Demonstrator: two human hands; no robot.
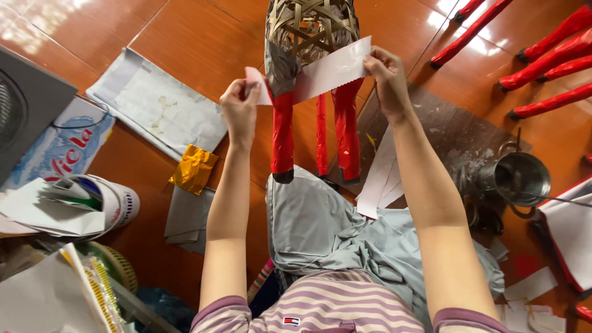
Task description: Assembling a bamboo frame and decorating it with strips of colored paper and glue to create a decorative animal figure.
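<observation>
My left hand [239,110] and my right hand [387,79] each pinch one end of a long white paper strip [333,69] with a scalloped lower edge. The strip is stretched across the front of a woven bamboo frame [311,26] that stands on three legs wrapped in red paper [283,137]. A patch of silver-grey paper [280,69] covers the frame's lower left part. The frame stands on the brown tiled floor just beyond my knees, which are in grey cloth.
More white scalloped strips [381,179] lie on a dark board [453,132] to the right, beside a metal pot [521,179]. Red-wrapped sticks [542,68] lie at the upper right. A gold foil scrap [193,169], grey sheets [185,219] and a white sack [157,105] lie left.
</observation>
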